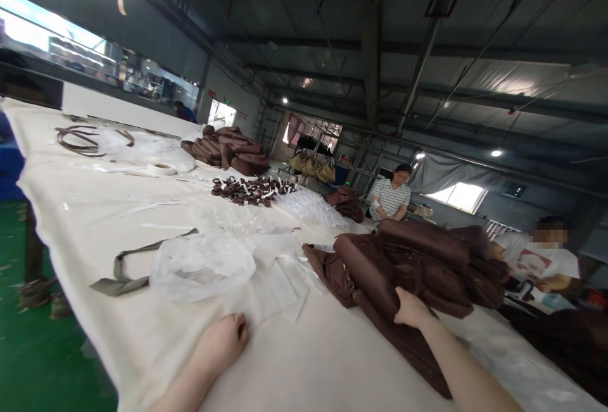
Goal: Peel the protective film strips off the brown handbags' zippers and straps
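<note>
observed right grip (414,309) apparently pinching brown bag (373,273) on tabletop (304,374), slanting lengthwise from far left to near right; noted left grip (228,341) farther off, curled in loose fist

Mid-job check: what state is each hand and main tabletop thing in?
Left hand: loosely curled, inside hidden
Right hand: touching brown bags, firmness of grip unclear
Brown bags: heaped
Clear plastic bag: crumpled
Grey strap: bent
White sheets: overlapping
Small brown pieces: loosely heaped
Far brown items: piled up
</note>
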Tool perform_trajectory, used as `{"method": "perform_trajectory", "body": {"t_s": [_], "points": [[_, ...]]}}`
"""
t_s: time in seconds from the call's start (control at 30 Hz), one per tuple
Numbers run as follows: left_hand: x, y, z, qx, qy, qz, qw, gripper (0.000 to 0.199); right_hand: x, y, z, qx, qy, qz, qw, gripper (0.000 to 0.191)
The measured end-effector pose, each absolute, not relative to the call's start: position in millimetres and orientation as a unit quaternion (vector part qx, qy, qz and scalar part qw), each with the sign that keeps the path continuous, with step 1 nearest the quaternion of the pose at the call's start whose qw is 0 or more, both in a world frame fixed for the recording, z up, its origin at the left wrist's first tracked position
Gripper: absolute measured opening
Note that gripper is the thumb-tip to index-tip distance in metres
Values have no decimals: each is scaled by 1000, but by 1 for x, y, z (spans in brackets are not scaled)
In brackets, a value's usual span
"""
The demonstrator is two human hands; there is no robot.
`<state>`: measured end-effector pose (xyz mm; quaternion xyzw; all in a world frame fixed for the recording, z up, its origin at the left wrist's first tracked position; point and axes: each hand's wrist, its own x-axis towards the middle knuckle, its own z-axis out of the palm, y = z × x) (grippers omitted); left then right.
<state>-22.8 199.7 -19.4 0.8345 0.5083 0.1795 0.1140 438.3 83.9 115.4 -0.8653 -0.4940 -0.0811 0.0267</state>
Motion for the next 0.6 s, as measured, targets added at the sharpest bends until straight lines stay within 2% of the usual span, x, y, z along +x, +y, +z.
{"method": "perform_trajectory", "body": {"t_s": [0.17,0.3,0.47,0.6], "points": [[-22,200,-20,832,512,179,116,33,410,67,80,-879,-471,25,68,35],[-22,200,-21,834,508,185,112,32,400,51,87,-872,-464,57,148,42],[-23,197,-16,838,502,182,116,32,416,36,156,-844,-452,33,286,49],[-22,196,-14,835,505,182,122,34,440,35,219,-846,-439,-8,302,48]]}}
